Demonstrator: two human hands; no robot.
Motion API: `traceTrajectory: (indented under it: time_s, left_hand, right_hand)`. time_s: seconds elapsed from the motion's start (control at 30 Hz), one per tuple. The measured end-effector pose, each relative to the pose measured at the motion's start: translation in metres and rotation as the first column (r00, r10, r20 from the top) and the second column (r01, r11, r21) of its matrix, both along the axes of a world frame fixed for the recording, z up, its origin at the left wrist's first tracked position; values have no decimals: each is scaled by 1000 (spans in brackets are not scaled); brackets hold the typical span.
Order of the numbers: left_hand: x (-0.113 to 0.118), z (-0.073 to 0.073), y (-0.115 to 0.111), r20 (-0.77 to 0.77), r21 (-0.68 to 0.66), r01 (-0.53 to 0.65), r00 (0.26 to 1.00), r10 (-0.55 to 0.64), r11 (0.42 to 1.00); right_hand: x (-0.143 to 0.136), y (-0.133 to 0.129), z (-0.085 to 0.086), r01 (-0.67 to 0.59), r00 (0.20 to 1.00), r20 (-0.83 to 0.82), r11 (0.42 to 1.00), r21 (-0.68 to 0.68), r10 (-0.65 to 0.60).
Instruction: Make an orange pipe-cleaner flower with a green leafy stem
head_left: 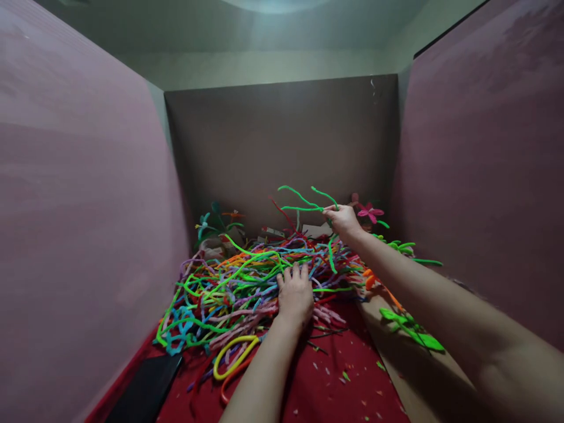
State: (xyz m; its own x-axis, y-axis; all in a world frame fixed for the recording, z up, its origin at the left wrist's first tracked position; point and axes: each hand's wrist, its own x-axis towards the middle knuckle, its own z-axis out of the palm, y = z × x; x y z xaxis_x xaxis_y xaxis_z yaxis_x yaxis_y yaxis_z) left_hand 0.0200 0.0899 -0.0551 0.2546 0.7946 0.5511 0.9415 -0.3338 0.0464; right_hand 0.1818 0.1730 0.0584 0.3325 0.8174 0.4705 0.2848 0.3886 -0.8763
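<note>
A tangled heap of many-coloured pipe cleaners point(247, 276) covers the far part of the red surface. My left hand point(296, 295) lies on the front of this heap, palm down, with its fingers stretched out and a little apart. Raised above the heap at its right side, my right hand point(344, 221) pinches several green pipe cleaners point(304, 208). Their wavy ends stick out to the left of the fingers, and one green length hangs below the hand. The fingertips of my left hand partly sink among the strands.
A dark flat object point(143, 388) lies at the front left. A yellow loop point(217, 371) sits before the heap. Green leaf shapes point(414, 330) rest on a tan board point(383, 346) at right. A pink flower point(370, 212) stands behind. Pink panels point(88, 205) rise on both sides.
</note>
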Motion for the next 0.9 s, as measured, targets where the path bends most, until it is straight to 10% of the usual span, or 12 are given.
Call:
traceTrajectory:
  time_s: [0.27, 0.5, 0.7, 0.9]
  left_hand:
    - [4, 32, -16, 120, 43, -6, 993, 1, 999]
    - [2, 27, 3, 210, -113, -95, 971, 117, 989]
    - [-10, 28, 17, 424, -232, -79, 889, 173, 970]
    - [-8, 57, -1, 698, -96, 79, 716, 11, 992]
  right_hand:
    - [-18, -19, 2, -97, 995, 7, 984, 150, 97]
    - [-28, -45, 10, -326, 942, -41, 937, 123, 333]
    - [-21, -52, 20, -284, 906, -289, 950, 128, 310]
    - [-28, -64, 13, -520, 816, -322, 853, -46, 480]
